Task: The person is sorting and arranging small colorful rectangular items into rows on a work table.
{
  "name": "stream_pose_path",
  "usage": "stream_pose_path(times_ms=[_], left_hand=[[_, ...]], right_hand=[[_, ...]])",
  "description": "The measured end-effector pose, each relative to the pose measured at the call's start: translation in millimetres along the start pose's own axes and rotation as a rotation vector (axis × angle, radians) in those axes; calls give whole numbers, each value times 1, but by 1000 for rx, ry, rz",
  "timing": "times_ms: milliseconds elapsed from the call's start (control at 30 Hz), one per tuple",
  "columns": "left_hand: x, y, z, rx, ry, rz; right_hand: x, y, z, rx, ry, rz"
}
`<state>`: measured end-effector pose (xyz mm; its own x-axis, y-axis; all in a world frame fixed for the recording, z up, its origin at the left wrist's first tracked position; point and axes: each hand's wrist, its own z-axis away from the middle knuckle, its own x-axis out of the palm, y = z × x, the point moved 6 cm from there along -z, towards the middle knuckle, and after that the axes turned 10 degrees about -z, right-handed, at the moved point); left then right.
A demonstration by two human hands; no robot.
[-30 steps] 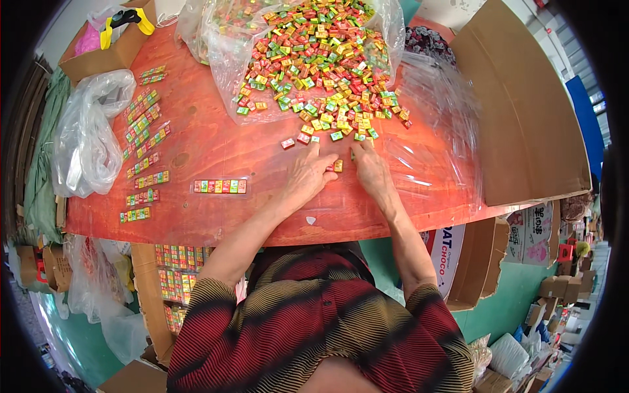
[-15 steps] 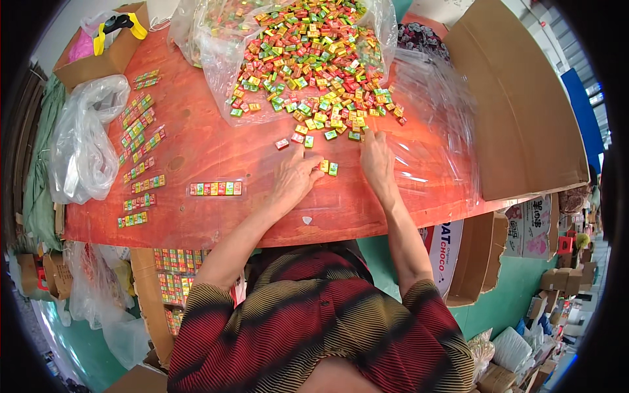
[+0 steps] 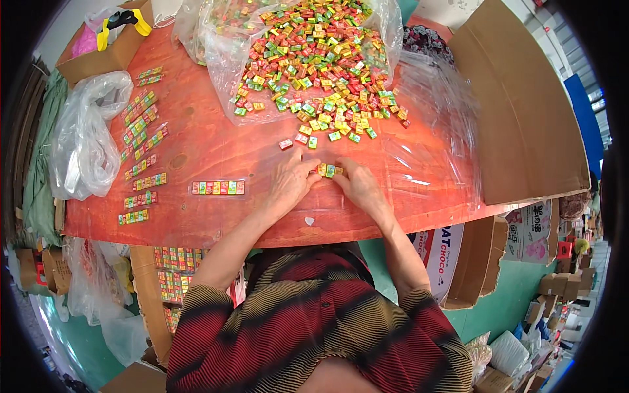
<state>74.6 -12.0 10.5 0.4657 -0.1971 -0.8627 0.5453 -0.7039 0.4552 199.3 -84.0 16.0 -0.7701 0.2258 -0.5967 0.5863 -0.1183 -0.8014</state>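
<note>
the left hand and right hand, both half curled, pinch opposite ends of a short row of little cuboid boxes on the red wood-grained table, near a jumbled multicoloured heap spilling from a crinkled clear plastic bag.

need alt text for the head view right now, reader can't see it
A person's left hand and right hand meet at opposite ends of a short row of small colourful blocks on a red table. Beyond them, a heap of similar blocks lies at a clear plastic bag; more rows lie to the left.
</note>
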Motion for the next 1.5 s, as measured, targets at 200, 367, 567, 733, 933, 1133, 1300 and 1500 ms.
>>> stream_pose_path(times_ms=[200,367,567,733,933,1133,1300,1500], left_hand=[[-7,2,1,-20,-64,1],[-24,-15,11,-90,-86,137],[-20,-22,9,-109,-141,75],[-23,-46,4,-117,36,112],[-26,-51,-19,-146,53,63],[-24,-49,-25,-66,-60,-1],[-28,-48,-21,-90,-55,2],[-32,-61,-7,-134,-35,93]], right_hand=[[-20,-2,-37,-28,216,151],[-11,6,-53,5,260,251],[-1,6,-54,-37,264,290],[0,6,-55,-36,244,305],[0,7,-59,45,198,357],[2,8,-61,-64,218,377],[5,5,-60,-94,208,398],[25,-41,-39,-317,119,235]])
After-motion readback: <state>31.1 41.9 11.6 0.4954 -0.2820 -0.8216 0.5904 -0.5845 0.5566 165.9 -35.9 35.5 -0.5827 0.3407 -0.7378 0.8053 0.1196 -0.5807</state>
